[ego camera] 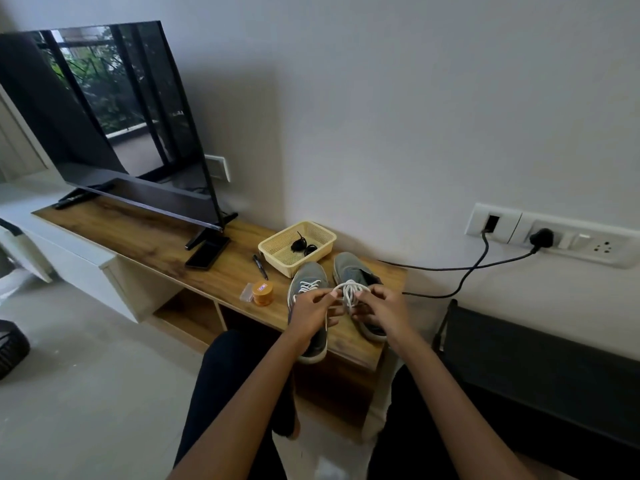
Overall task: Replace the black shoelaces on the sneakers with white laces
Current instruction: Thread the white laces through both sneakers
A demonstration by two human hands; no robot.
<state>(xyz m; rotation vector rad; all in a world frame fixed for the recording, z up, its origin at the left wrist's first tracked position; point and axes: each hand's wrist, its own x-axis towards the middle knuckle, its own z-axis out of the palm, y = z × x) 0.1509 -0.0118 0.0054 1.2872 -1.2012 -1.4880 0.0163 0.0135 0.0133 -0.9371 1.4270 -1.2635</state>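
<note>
1. White lace: bunched in several loops, held above the tongue of the second sneaker, between both hands.
2. Left hand: grip closed on the white lace, thumb and forefinger pinching the loop end. It partly covers the laced sneaker.
3. Right hand: grip closed on the other side of the same bundle, fingers curled round it. How the strands run under the fingers cannot be made out.
4. Laced sneaker: grey, white lace crossed through the visible eyelets, toe toward the wall, heel overhanging the front edge of the surface.
5. Second sneaker: grey, just beside the laced one on the socket side, also toe to the wall. Its eyelets are hidden by the hands and the bundle.
6. Black laces: a loose coil inside the yellow mesh basket, which stands just behind the sneaker toes.
7. Near the basket: a black pen. In front of the pen: an orange round container, touching a small clear packet.
8. Further along the surface: a dark phone by the foot of the television, and a remote at the far end.
9. Wall: socket panel with a black cable plugged in, running down toward the surface.
</note>
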